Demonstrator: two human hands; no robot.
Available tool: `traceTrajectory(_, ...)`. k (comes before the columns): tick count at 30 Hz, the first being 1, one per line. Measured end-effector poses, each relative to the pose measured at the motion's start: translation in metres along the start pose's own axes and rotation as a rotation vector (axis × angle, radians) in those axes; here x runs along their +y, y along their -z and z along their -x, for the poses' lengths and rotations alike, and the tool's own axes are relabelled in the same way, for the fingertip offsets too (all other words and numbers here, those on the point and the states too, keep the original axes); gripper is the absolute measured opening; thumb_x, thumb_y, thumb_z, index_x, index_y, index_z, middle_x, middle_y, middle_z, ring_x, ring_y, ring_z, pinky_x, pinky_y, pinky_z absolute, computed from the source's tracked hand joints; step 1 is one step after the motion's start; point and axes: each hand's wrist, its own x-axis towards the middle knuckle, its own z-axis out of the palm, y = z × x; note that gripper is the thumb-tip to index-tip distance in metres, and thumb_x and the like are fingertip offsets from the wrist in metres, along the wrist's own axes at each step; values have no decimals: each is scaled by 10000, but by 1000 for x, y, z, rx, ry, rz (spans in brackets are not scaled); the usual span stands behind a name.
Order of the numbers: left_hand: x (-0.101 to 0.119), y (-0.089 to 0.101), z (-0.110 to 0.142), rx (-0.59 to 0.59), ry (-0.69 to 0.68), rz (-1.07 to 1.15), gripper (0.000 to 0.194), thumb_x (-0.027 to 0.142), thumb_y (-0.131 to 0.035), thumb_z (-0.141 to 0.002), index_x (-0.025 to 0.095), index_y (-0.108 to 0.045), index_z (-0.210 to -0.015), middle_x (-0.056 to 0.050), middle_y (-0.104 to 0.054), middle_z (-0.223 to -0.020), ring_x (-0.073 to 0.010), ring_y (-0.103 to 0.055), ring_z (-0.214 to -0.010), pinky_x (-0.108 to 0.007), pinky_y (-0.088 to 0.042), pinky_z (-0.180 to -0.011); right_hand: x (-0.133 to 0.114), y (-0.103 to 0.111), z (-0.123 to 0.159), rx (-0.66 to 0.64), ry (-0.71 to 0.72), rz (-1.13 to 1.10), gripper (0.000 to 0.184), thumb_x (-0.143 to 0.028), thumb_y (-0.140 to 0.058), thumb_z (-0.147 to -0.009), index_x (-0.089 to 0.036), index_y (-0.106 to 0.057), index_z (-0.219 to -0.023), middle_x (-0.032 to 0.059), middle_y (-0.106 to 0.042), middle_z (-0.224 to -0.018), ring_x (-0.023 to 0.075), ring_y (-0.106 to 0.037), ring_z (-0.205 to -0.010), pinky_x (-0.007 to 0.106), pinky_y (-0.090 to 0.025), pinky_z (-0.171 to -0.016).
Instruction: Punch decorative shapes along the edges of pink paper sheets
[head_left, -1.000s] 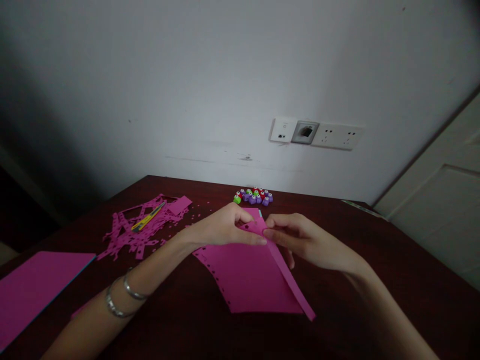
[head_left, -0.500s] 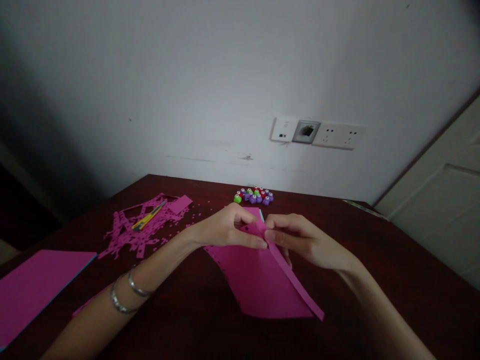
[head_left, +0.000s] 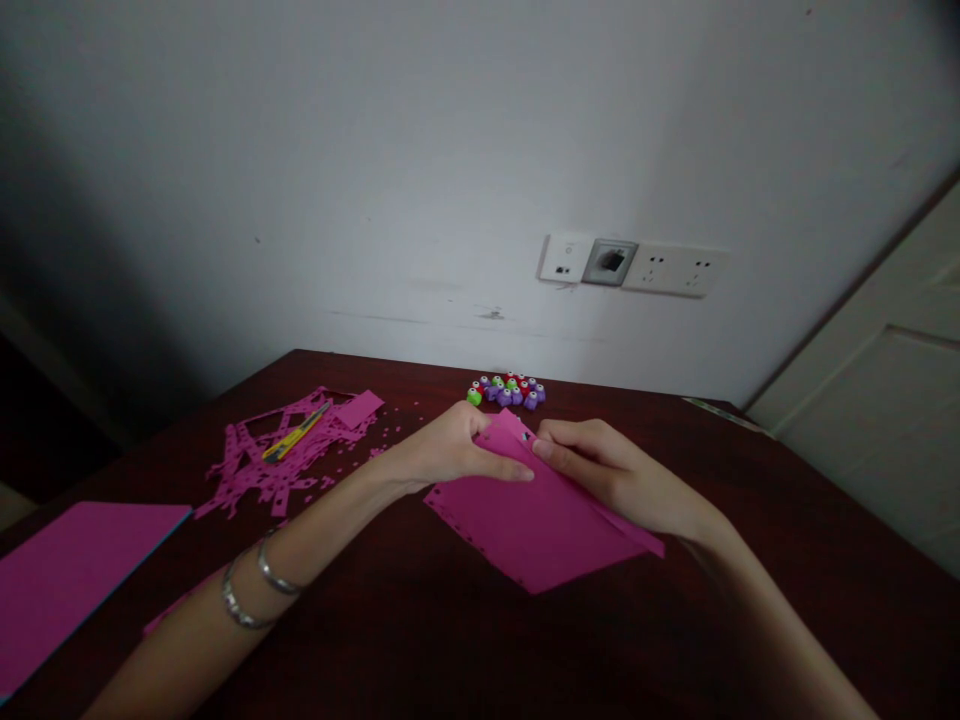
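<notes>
A pink sheet of paper is held up above the table, tilted, with small holes punched along its left edge and a narrow strip along its right side. My left hand grips its upper left part, thumb lying across the front and the other fingers mostly behind. My right hand pinches the upper right edge by the strip. Near the right thumb a small hole shows a light spot. Just beyond the sheet sits a cluster of small purple, green and red pieces with white round tops.
On the dark red table, pink paper scraps lie to the left with a yellow utility knife on top. A stack of pink sheets is at the near left. A flat strip lies at the far right.
The sheet has turned, its lower end swinging right and rising. The right-hand strip now lies closer along the sheet and is partly covered by my right hand. Both hands keep their hold.
</notes>
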Motion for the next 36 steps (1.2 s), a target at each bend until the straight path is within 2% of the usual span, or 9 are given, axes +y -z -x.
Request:
traceTrajectory(11,2,2,1,-33,-10,-14,228,309,-742,-614,129,-604,-599,32,-565,-546,-55,-488,-471,-172,-394,-442,6,-2,-1,-42,-24,-98,387,-481,-344,-896,-172,-485,-709,-15,-477,-677,94,-431,-604,210,-360,-541)
traceTrajectory(23,2,4,1,-43,-16,-48,253,317,-750,-600,128,-588,-558,46,-526,-502,-40,-444,-429,-162,-357,-409,5,-2,0,-33,-6,-39,354,-417,-362,-909,-171,-481,-685,-26,-480,-658,86,-428,-586,210,-353,-542)
traceTrajectory(26,2,5,2,-32,2,-32,220,310,-749,-603,131,-621,-601,29,-574,-551,-55,-489,-469,-172,-393,-443,4,0,0,-23,-10,-55,339,-414,-381,-902,-168,-522,-716,-17,-519,-688,90,-454,-607,214,-373,-560)
traceTrajectory(29,-2,7,0,17,14,2,219,306,-747,-610,137,-668,-724,-9,-641,-661,-85,-554,-544,-200,-444,-503,3,6,1,-27,-42,-73,249,-416,-529,-825,-172,-581,-819,0,-582,-773,105,-506,-661,225,-406,-585)
traceTrajectory(31,-5,8,-1,68,2,31,260,316,-740,-623,135,-680,-800,-33,-662,-711,-99,-576,-575,-214,-457,-526,3,12,3,-28,-95,-95,260,-407,-607,-767,-183,-597,-897,13,-611,-825,119,-540,-686,235,-429,-587)
traceTrajectory(33,-9,8,-3,146,-32,69,287,326,-729,-641,132,-683,-847,-56,-674,-760,-107,-593,-610,-226,-469,-563,5,20,6,55,-114,-118,302,-410,-625,-747,-193,-595,-956,36,-626,-896,147,-570,-761,261,-461,-638)
traceTrajectory(36,-13,7,-6,276,-72,146,318,327,-730,-642,131,-683,-888,-82,-681,-839,-124,-613,-678,-256,-486,-644,11,30,10,223,-71,-166,373,-422,-628,-736,-213,-576,-1042,61,-626,-1011,189,-573,-928,318,-467,-790)
